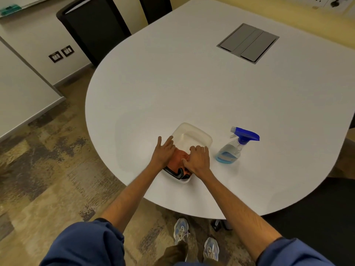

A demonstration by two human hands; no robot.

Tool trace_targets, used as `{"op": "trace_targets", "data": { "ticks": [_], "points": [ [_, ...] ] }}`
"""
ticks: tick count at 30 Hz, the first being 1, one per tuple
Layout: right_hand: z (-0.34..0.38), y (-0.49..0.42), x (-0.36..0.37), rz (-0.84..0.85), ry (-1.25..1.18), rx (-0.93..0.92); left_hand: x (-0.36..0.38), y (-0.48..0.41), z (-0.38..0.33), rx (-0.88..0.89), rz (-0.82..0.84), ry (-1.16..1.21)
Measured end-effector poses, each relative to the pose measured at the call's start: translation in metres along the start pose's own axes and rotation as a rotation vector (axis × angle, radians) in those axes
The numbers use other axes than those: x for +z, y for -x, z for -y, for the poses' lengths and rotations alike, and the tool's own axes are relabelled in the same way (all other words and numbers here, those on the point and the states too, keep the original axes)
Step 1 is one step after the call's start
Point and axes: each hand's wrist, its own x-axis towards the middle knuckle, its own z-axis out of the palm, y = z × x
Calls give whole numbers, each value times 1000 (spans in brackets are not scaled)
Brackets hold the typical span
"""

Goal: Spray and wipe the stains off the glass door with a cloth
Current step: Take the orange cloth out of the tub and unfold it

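Observation:
A shallow white plastic tray (pixel 194 132) sits near the front edge of the round white table (pixel 192 87). In its near half lies an orange cloth (pixel 179 156), with a dark black item (pixel 175 172) at the tray's near end. My left hand (pixel 163 151) rests flat on the tray's left side, fingers spread, touching the cloth. My right hand (pixel 197 157) is curled over the cloth, fingers pinching it. A clear spray bottle (pixel 233 148) with a blue trigger head and blue liquid stands to the right of the tray. No glass door is in view.
A grey cable hatch (pixel 247 43) is set into the far part of the table. Black chairs (pixel 92 25) stand at the table's far left. A dark seat (pixel 317 217) sits at the right. Patterned carpet (pixel 48 160) covers the floor; my shoes (pixel 180 230) are below the table edge.

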Motion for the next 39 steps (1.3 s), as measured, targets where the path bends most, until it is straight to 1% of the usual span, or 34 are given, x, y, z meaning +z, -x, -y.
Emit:
{"op": "trace_targets", "data": {
  "ticks": [3,6,8,11,13,15,18,20,21,24,26,27,31,33,36,37,39],
  "points": [
    [4,-5,-3,39,-1,77,2,0,2,12,-24,13],
    [8,-9,-8,68,-88,115,1,-1,2,15,-52,36],
    [10,-10,-12,66,-222,146,-2,-2,3,9,-58,53],
    [12,-11,-21,7,-453,200,-4,-3,4,-9,-79,106],
    [12,-13,-31,-28,-578,234,-7,-4,8,-27,-99,197],
    [9,-15,-47,-4,-662,234,-15,-5,13,-46,-98,340],
    [-2,-14,-72,100,-737,139,-30,-6,26,-74,-28,611],
    [-8,-11,-87,122,-777,61,-39,-5,33,-70,32,725],
    [-10,-9,-94,129,-798,27,-42,-5,35,-95,38,803],
    [-11,-5,-113,161,-851,-76,-59,-3,39,-247,5,1110],
    [-11,-3,-125,172,-875,-151,-70,-1,41,-287,11,1210],
    [-11,-3,-130,173,-881,-189,-74,1,42,-302,43,1248],
    [-8,-2,-146,149,-915,-295,-87,15,47,-417,266,1398],
    [-6,-1,-150,148,-934,-339,-89,24,50,-461,332,1469],
    [1,3,-156,180,-946,-408,-88,44,55,-575,402,1638],
    [3,4,-158,194,-961,-424,-88,52,57,-601,408,1692],
    [6,7,-162,231,-995,-448,-89,67,62,-599,380,1774]
  ]
}}
